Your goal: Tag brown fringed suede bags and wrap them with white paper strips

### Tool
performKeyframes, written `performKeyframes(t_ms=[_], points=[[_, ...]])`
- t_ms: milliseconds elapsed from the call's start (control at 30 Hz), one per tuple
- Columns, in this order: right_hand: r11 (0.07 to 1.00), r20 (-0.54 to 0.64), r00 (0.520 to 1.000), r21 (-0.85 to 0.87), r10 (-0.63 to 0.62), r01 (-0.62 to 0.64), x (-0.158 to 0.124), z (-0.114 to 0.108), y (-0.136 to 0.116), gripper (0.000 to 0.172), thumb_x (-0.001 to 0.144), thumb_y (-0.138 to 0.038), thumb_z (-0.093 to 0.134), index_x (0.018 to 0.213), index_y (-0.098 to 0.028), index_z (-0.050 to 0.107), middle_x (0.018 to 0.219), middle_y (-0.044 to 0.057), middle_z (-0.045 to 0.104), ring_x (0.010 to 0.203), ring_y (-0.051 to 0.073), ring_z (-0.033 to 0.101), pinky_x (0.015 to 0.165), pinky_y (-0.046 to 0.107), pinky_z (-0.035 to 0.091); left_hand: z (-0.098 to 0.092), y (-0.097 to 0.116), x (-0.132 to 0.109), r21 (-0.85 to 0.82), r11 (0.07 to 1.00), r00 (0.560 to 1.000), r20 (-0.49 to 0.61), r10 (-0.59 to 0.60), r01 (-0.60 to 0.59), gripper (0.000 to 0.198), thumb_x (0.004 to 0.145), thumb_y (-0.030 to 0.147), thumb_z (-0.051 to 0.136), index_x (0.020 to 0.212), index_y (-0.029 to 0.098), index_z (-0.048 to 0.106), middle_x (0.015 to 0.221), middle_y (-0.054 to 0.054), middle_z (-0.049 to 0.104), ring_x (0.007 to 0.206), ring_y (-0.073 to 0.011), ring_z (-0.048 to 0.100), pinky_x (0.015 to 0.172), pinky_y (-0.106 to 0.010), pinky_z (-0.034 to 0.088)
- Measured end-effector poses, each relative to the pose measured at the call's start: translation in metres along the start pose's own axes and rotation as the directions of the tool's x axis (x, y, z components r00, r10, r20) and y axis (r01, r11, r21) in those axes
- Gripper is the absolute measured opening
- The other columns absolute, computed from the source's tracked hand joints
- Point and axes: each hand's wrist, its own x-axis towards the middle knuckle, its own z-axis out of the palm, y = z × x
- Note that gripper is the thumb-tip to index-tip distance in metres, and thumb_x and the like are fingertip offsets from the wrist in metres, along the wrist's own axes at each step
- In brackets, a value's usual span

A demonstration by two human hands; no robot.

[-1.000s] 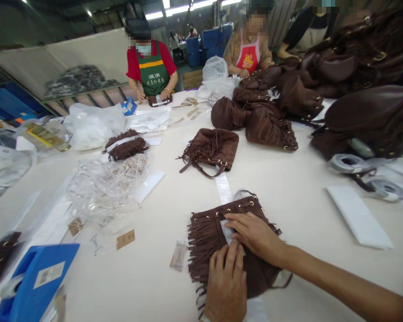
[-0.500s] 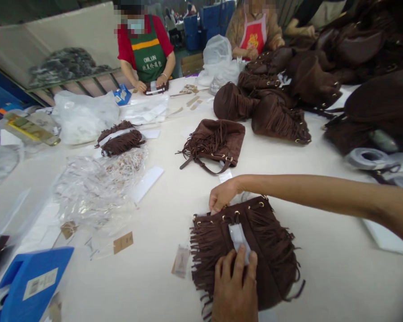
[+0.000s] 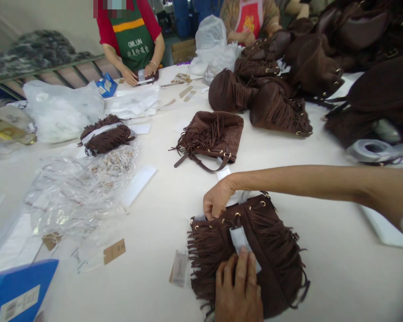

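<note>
A dark brown fringed handbag [image 3: 272,259] lies on the table in front of me, gold eyelets along its top edge. My left hand [image 3: 239,286] rests on its front, fingers stretched out over the lower end of a pale wrapped strip [image 3: 239,239] hanging from the bag. My right hand [image 3: 218,199] reaches across from the right, fingers curled down at the bag's mouth, fingertips hidden behind the top edge. Greyish wrapping shows in the opening beside them. Left of the bag lies a tag in a small clear packet [image 3: 179,268].
Another brown fringed bag [image 3: 218,134] lies further back, and a pile of brown bags [image 3: 309,62] fills the back right. On the left are clear plastic bags [image 3: 74,192], a cardboard tag [image 3: 114,251] and a blue box [image 3: 23,286]. A co-worker in a green apron [image 3: 134,42] handles a brown item across the table.
The camera view has tilted down and shifted slightly. My right hand has moved a little along the bag's mouth, its fingers more bent downward. My left hand stays on the bag's front.
</note>
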Motion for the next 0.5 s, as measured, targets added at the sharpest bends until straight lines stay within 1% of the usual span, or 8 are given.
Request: performKeyframes(t_ms=[100, 200, 300, 367, 433, 467, 500], points=[[0.999, -0.134, 0.99, 0.014, -0.043, 0.046, -0.004, 0.009, 0.004, 0.027, 0.063, -0.021, 0.062, 0.088, -0.011, 0.067, 0.067, -0.003, 0.066, 0.059, 0.011, 0.06, 0.055, 0.02, 0.044, -0.001, 0.003, 0.001, -0.022, 0.999, 0.999, -0.018, -0.042, 0.041, 0.058, 0.081, 0.031, 0.067, 0.135, 0.017, 0.053, 0.153, -0.007, 0.039, 0.117, -0.0274, 0.053, 0.092, -0.043, 0.047], [0.998, -0.246, 0.967, 0.0, -0.064, 0.065, -0.007, 0.019, 0.005, 0.023, 0.067, -0.017, 0.058, 0.088, -0.011, 0.068, 0.067, -0.004, 0.065, 0.058, 0.01, 0.058, 0.056, 0.021, 0.045, -0.002, 0.004, 0.002, -0.039, 0.997, 0.998, -0.01, -0.069, 0.069, 0.06, 0.08, 0.028, 0.068, 0.136, 0.017, 0.052, 0.153, -0.009, 0.038, 0.118, -0.0283, 0.052, 0.092, -0.045, 0.047], [0.991, -0.354, 0.928, -0.105, -0.117, 0.085, -0.008, 0.025, 0.005, 0.023, 0.071, -0.012, 0.057, 0.089, -0.012, 0.07, 0.071, -0.004, 0.067, 0.063, 0.009, 0.058, 0.062, 0.02, 0.045, -0.004, 0.005, 0.001, -0.017, 0.997, 0.996, 0.038, -0.078, 0.078, 0.061, 0.08, 0.028, 0.066, 0.138, 0.018, 0.05, 0.155, -0.009, 0.034, 0.12, -0.0297, 0.051, 0.093, -0.046, 0.047], [0.982, -0.396, 0.905, -0.164, -0.154, 0.095, -0.01, 0.026, 0.005, 0.022, 0.072, -0.01, 0.058, 0.09, -0.012, 0.071, 0.074, -0.003, 0.068, 0.067, 0.009, 0.059, 0.065, 0.019, 0.044, -0.004, 0.005, 0.0, 0.013, 0.996, 0.993, 0.081, -0.09, 0.089, 0.063, 0.08, 0.028, 0.066, 0.14, 0.018, 0.048, 0.156, -0.01, 0.032, 0.121, -0.0305, 0.05, 0.093, -0.046, 0.047], [0.978, -0.424, 0.889, -0.176, -0.174, 0.108, -0.017, 0.028, 0.003, 0.018, 0.076, -0.015, 0.062, 0.09, -0.011, 0.071, 0.075, -0.001, 0.068, 0.068, 0.01, 0.059, 0.066, 0.019, 0.045, -0.005, 0.006, -0.001, 0.032, 0.993, 0.987, 0.114, -0.114, 0.111, 0.066, 0.08, 0.027, 0.066, 0.141, 0.016, 0.045, 0.155, -0.013, 0.032, 0.12, -0.0309, 0.051, 0.092, -0.047, 0.047], [0.976, -0.444, 0.875, -0.18, -0.195, 0.125, -0.023, 0.03, 0.003, 0.018, 0.079, -0.019, 0.063, 0.091, -0.01, 0.071, 0.076, 0.0, 0.068, 0.067, 0.01, 0.059, 0.066, 0.02, 0.045, -0.005, 0.007, -0.001, 0.035, 0.991, 0.984, 0.126, -0.13, 0.127, 0.067, 0.079, 0.027, 0.067, 0.142, 0.016, 0.045, 0.155, -0.014, 0.033, 0.119, -0.031, 0.051, 0.091, -0.047, 0.047], [0.969, -0.473, 0.85, -0.196, -0.23, 0.152, -0.029, 0.033, 0.002, 0.021, 0.082, -0.025, 0.062, 0.094, -0.01, 0.07, 0.078, 0.001, 0.068, 0.068, 0.011, 0.059, 0.066, 0.021, 0.045, -0.006, 0.008, -0.001, 0.037, 0.989, 0.981, 0.129, -0.144, 0.14, 0.067, 0.08, 0.027, 0.067, 0.142, 0.015, 0.044, 0.154, -0.015, 0.034, 0.118, -0.0311, 0.052, 0.091, -0.048, 0.047]])
